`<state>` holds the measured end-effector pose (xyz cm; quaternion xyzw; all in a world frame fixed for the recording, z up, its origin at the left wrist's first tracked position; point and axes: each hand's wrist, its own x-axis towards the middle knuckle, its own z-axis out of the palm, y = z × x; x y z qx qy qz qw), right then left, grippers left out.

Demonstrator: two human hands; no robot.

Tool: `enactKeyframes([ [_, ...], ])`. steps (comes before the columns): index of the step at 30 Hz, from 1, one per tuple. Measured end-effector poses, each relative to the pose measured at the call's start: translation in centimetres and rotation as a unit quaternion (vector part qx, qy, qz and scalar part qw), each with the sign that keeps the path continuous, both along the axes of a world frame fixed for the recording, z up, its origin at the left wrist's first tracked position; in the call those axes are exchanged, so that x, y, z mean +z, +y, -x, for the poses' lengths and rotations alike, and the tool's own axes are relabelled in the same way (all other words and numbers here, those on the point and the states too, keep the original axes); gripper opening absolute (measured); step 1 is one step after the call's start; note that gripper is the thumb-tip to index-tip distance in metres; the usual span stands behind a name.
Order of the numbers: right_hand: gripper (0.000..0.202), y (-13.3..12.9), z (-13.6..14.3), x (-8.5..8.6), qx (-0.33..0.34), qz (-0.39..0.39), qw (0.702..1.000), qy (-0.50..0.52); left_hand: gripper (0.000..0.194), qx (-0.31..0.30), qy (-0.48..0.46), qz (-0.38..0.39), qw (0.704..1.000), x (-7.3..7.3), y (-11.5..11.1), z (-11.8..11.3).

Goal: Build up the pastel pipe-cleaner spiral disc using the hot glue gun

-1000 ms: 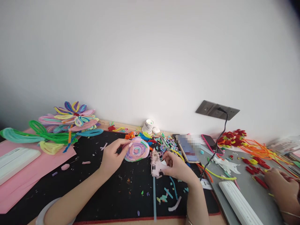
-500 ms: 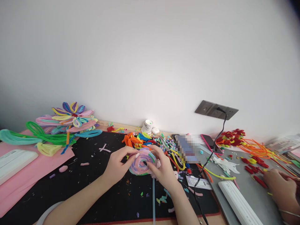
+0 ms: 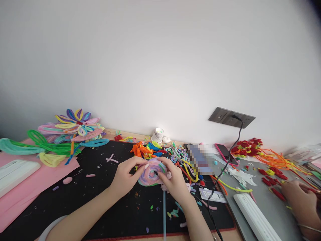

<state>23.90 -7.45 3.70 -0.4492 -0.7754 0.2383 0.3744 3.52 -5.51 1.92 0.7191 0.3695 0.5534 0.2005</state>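
A round spiral of pastel pipe cleaners (image 3: 148, 176), pink, purple and green, is held up between my two hands above the black mat (image 3: 100, 204). My left hand (image 3: 129, 174) pinches its left rim between thumb and fingers. On the right side, my right hand (image 3: 173, 175) grips it, with the thumb near the spiral's centre and the fingers around the upper edge. Beneath it a pale blue stick (image 3: 164, 214) runs toward the mat's front edge. A pinkish bit beside my right hand is mostly hidden.
At left a pipe-cleaner flower (image 3: 79, 125) lies on pink paper (image 3: 32, 197). Cut pipe-cleaner scraps (image 3: 178, 152) pile up behind my hands, near a paper cup (image 3: 158, 134). A black cable (image 3: 218, 182) hangs across the right side. Another person's hand (image 3: 299, 197) works at far right.
My right thumb has shifted slightly on the spiral. Both hands stay in nearly the same place, and the rest looks unchanged.
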Motion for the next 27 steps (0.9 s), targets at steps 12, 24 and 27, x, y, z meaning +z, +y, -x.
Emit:
enactKeyframes([
  [12,0.04,-0.13,0.09,0.45,-0.003,0.013,1.0,0.001,0.017,-0.036,-0.025,0.087,0.995,-0.18,-0.13,-0.1],
  [24,0.04,-0.28,0.22,0.72,0.007,0.041,0.999,0.012,0.021,-0.052,0.026,0.095,0.994,-0.49,0.43,0.07],
  [27,0.041,-0.3,0.24,0.76,0.01,0.041,0.999,0.017,0.018,-0.045,0.029,0.089,0.995,-0.19,0.35,0.02],
])
